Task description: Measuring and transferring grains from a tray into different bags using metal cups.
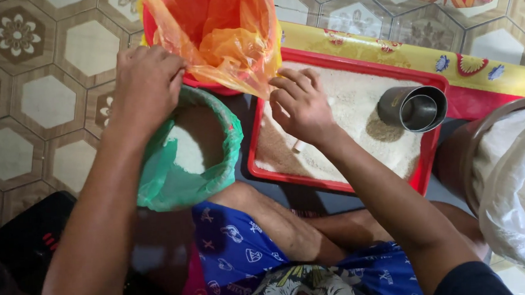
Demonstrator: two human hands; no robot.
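Both hands open up the thin orange plastic bag (221, 36) above the red tray of white rice (363, 118).
Left hand (145, 82) and right hand (299, 103) each pinch an edge; next probably needs the mouth held wide for filling.

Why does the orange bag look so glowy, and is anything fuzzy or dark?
Head view: light shines through the thin orange bag, so it glows; the metal cup casts a shadow on the rice in the red tray; the bottom left corner is dark; both hands look sharp.
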